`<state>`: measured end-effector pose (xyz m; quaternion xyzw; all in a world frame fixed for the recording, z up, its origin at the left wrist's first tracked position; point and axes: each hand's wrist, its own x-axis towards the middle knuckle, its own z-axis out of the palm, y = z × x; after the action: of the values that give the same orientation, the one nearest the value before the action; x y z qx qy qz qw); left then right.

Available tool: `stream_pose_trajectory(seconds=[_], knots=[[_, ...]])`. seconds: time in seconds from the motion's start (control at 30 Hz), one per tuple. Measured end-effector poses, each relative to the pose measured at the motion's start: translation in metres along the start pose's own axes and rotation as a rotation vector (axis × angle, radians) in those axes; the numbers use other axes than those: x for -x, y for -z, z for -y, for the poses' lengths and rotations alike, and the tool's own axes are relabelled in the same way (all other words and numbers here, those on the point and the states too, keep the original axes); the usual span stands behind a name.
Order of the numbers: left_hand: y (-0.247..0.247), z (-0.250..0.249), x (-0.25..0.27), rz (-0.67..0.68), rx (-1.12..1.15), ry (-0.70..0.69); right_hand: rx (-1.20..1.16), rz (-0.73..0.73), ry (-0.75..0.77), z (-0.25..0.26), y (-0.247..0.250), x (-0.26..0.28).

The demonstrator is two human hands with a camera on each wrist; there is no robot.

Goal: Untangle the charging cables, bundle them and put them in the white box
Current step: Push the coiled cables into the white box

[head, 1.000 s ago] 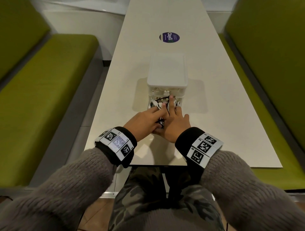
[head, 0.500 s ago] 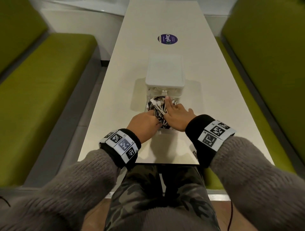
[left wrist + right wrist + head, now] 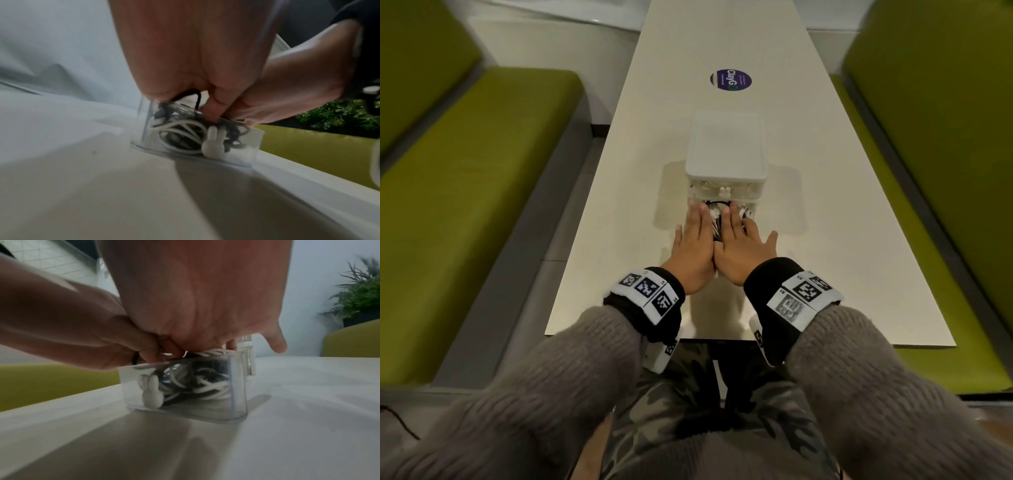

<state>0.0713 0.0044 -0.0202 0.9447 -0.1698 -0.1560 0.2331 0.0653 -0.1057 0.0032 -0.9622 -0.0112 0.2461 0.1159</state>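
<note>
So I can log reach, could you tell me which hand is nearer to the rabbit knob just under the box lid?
Right. The right hand lies flat on the cables, reaching almost to the knob; the left hand presses further to the left.

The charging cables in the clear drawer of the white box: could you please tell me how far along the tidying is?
Done: the black and white charging cables lie coiled inside the pulled-out clear plastic drawer of the white box. In hand: the left hand and right hand press flat on the cables, some white loops rising above the rim. Left: settling them below the rim and pushing the drawer shut.
</note>
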Motion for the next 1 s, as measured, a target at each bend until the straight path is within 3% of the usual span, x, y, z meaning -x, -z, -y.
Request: stream_pose_trajectory(seconds=[0.1, 0.23, 0.43, 0.53, 0.6, 0.67, 0.77, 0.83, 0.9, 1.0], knots=[[0.006, 0.001, 0.002, 0.109, -0.044, -0.018, -0.082, 0.002, 0.023, -0.002, 0.0, -0.001], [-0.002, 0.002, 0.006, 0.151, -0.271, -0.081, -0.108, -0.014, 0.039, -0.005, 0.0, -0.003], [0.008, 0.007, 0.005, 0.196, -0.15, -0.142, -0.119, 0.154, 0.073, -0.006, 0.024, -0.001], [0.017, 0.011, 0.003, 0.214, -0.001, -0.136, -0.015, 0.153, 0.092, -0.007, 0.024, -0.001], [0.025, 0.014, 0.002, 0.163, 0.19, -0.097, 0.043, 0.122, 0.08, -0.009, 0.016, -0.002], [0.028, 0.019, -0.001, 0.135, 0.243, -0.125, 0.042, 0.102, 0.08, -0.012, 0.01, -0.003], [0.018, 0.028, -0.004, 0.092, 0.082, -0.229, 0.044, 0.085, 0.099, -0.015, 0.007, -0.004], [0.013, 0.032, -0.005, -0.018, -0.02, -0.267, 0.05, 0.07, 0.104, -0.017, 0.005, -0.006], [0.017, 0.033, -0.004, -0.072, -0.133, -0.196, 0.042, 0.053, 0.103, -0.017, 0.002, -0.007], [0.022, 0.032, -0.005, -0.041, -0.148, -0.103, 0.028, 0.036, 0.104, -0.017, 0.0, -0.007]])
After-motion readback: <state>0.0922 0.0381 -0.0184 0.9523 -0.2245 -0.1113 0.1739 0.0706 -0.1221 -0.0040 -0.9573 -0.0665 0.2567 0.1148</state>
